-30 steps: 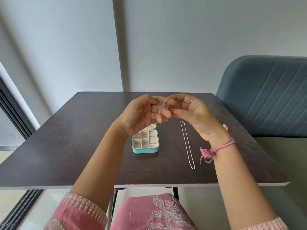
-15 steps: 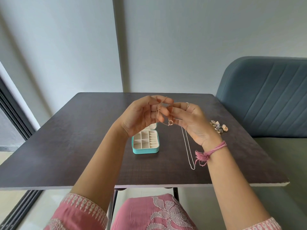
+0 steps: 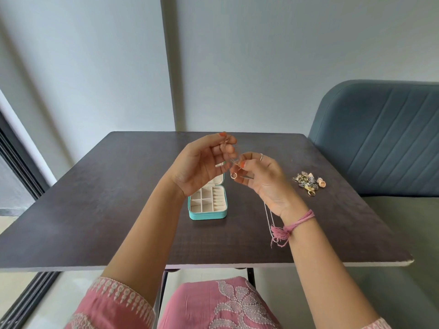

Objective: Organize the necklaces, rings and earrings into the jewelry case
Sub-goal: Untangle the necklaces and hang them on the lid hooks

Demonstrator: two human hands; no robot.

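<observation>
A thin rose-gold necklace with a small ring pendant (image 3: 233, 175) hangs between my two hands above the table. My left hand (image 3: 204, 162) pinches its upper end between thumb and fingertips. My right hand (image 3: 263, 179) pinches the chain lower down, just above the pendant. Below them the teal jewelry case (image 3: 207, 216) lies open, its cream compartments bare, its lid partly hidden behind my left hand. A silver chain necklace (image 3: 268, 217) lies on the table, partly under my right wrist. A heap of earrings and rings (image 3: 308, 182) sits to the right.
The dark wooden table (image 3: 107, 210) ends at a near edge close to my lap. A blue-grey padded chair (image 3: 380, 138) stands against the table's right side. A grey wall rises behind.
My left hand has lifted the chain's upper end higher, and my right hand has dropped lower and nearer. The pendant now hangs free, and the earring heap is uncovered.
</observation>
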